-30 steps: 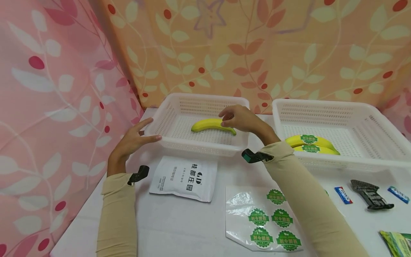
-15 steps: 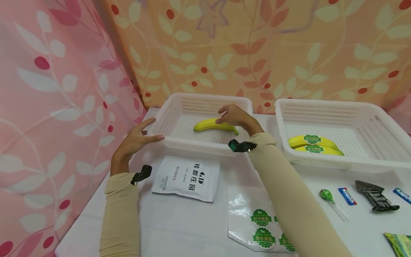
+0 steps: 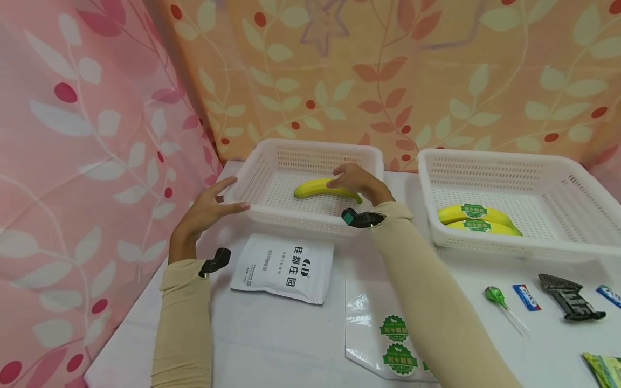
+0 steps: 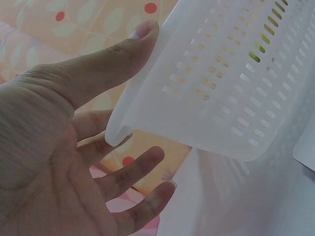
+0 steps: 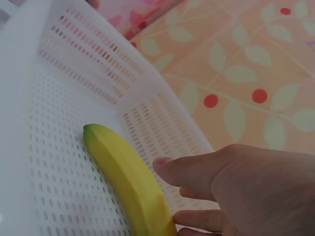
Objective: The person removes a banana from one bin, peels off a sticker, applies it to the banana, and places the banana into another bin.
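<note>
- Head view: banana (image 3: 322, 188) is lying on the floor of the left white basket (image 3: 310, 148), and the right hand (image 3: 358, 181) is closing over its middle, fingers curving toward the peel. The left hand (image 3: 206, 207) is steadying the basket's near left corner, fingers straight and spread. Two labelled bananas (image 3: 477, 219) are sitting in the right basket (image 3: 514, 161), well apart.
- Left wrist view: the thumb (image 4: 113, 61) is pressing flat against the basket's rim (image 4: 147, 98) while the other fingers are staying loose and wide beneath the corner; that bracing seems worth keeping up so the basket is not sliding.
- Right wrist view: the fingertips (image 5: 170, 167) are touching the fruit's side, not fully wrapped; a gentle grip round the middle is probably serving best here.
</note>
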